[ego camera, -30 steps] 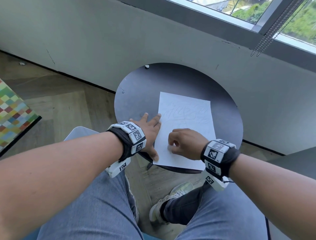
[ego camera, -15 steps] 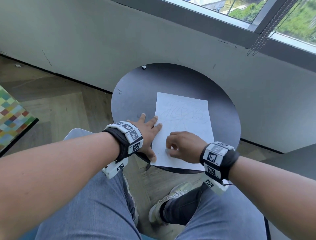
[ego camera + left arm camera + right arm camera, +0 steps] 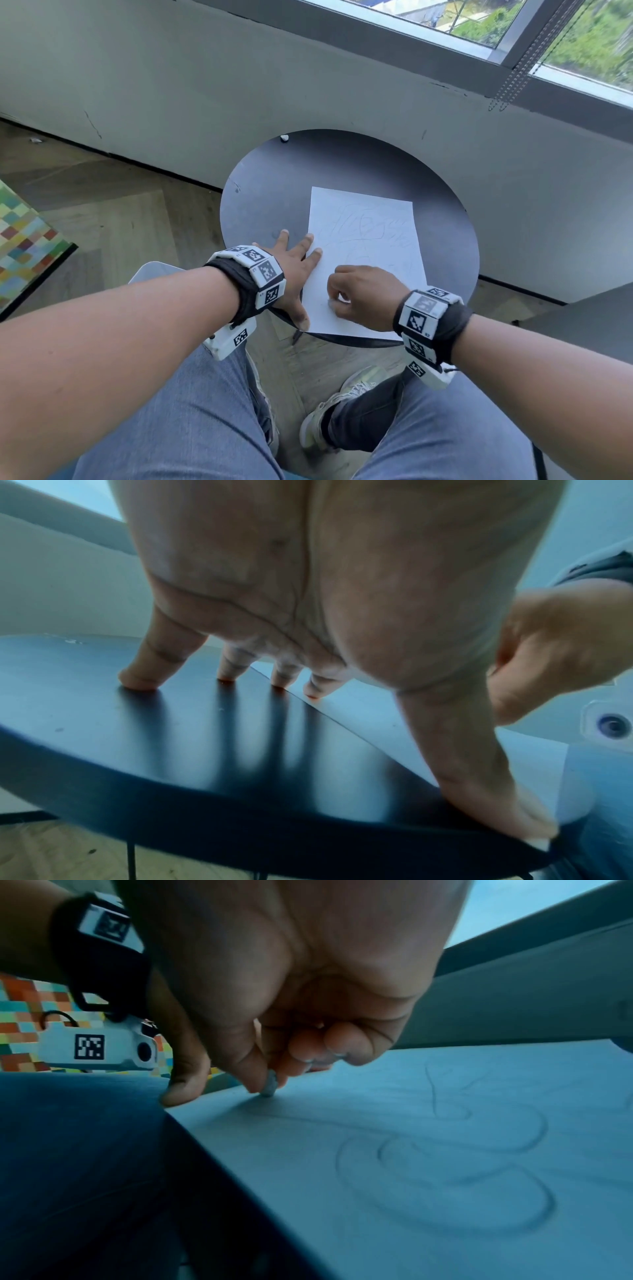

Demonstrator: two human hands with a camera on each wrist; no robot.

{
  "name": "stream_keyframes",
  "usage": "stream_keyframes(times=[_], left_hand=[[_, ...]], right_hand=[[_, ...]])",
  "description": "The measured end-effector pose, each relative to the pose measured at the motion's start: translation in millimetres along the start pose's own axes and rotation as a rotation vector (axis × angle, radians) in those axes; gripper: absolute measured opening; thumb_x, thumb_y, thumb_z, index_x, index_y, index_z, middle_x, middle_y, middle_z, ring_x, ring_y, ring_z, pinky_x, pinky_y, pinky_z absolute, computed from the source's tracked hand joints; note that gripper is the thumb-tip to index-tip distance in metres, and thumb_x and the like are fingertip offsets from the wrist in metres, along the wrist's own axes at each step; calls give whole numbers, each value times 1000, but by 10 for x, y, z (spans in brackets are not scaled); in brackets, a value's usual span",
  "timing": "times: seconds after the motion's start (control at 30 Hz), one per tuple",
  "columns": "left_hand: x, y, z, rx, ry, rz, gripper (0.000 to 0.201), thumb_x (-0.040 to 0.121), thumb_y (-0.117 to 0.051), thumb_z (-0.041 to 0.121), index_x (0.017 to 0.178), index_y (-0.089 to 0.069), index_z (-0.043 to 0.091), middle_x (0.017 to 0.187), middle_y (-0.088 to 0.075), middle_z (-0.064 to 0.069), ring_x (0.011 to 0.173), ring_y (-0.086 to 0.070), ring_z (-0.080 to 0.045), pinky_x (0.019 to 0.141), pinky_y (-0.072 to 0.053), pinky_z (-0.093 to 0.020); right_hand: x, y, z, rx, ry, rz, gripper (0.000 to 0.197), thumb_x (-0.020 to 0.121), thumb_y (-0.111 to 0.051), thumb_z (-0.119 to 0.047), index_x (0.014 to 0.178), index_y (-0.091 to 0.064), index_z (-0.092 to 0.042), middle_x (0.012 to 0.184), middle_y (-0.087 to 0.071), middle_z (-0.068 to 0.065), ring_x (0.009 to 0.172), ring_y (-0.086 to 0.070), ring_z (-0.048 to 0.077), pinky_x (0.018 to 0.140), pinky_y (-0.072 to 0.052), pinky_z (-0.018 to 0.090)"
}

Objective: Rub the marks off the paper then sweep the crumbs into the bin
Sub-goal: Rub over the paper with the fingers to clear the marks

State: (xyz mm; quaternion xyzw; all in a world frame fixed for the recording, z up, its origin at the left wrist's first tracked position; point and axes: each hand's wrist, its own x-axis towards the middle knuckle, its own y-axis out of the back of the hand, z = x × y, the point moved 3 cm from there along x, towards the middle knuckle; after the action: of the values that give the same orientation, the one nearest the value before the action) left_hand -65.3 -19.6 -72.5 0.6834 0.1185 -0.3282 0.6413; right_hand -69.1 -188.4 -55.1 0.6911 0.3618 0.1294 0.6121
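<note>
A white sheet of paper [image 3: 363,253] with faint pencil scribbles lies on a round black table [image 3: 274,192]. My left hand [image 3: 294,270] lies flat with spread fingers on the paper's left edge and the table, thumb at the near corner. My right hand [image 3: 363,298] pinches a small grey eraser [image 3: 270,1087] and presses its tip on the paper near the near-left corner. In the right wrist view looping pencil marks [image 3: 445,1164] show on the sheet. In the left wrist view the fingertips [image 3: 226,676] press the table and the paper's edge [image 3: 342,696].
A small white object [image 3: 284,138] sits at the table's far rim, by the grey wall under the window. A colourful checkered mat [image 3: 24,240] lies on the wooden floor at left. My knees and a shoe [image 3: 342,404] are below the table. No bin is in view.
The right hand with the eraser has shifted slightly left along the paper's near part. The left hand stays pressed on the paper's edge. The head view has drifted a little.
</note>
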Motion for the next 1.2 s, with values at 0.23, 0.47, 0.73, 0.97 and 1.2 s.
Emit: stream_keyframes(times=[0.23, 0.47, 0.73, 0.97, 1.2], left_hand=[[0, -15, -19, -1, -1, 8, 146, 56, -77, 82, 159, 14, 32, 167, 25, 8, 154, 16, -39, 109, -23, -78], [1, -12, 3, 5, 8, -10, 147, 58, -76, 82, 159, 17, 31, 166, 29, 7, 154, 18, -40, 110, -21, -77], [-10, -1, 16, 14, 7, -15, 145, 60, -75, 82, 159, 18, 30, 166, 29, 5, 153, 18, -41, 110, -21, -77], [-35, 17, 20, 11, 0, -10, 141, 62, -75, 81, 158, 18, 37, 166, 28, 3, 152, 19, -43, 110, -20, -77], [-96, 67, 75, 40, -4, -23, 136, 65, -76, 77, 157, 18, 43, 167, 28, -1, 151, 20, -48, 113, -21, -72]], right_hand=[[400, 180, 354, 96, -335, 93, 11, 90, -56, -32, 83, -58, -24, 92, -59, -5, 93, -57, 22, 79, -52, 37], [31, 12, -85, 41, -109, 61, 13, 94, -54, -36, 87, -55, -25, 93, -56, -8, 86, -55, 18, 75, -50, 36], [57, 10, 21, 161, -224, 5, 14, 91, -59, -37, 82, -55, -28, 91, -60, -8, 89, -57, 18, 79, -51, 37], [18, 49, -43, 47, -267, 84, 17, 96, -50, -34, 90, -56, -19, 97, -58, -3, 89, -56, 22, 79, -52, 41], [-170, -104, -232, 103, -152, -22, 15, 93, -55, -40, 84, -55, -27, 88, -55, -10, 86, -55, 17, 77, -52, 38]])
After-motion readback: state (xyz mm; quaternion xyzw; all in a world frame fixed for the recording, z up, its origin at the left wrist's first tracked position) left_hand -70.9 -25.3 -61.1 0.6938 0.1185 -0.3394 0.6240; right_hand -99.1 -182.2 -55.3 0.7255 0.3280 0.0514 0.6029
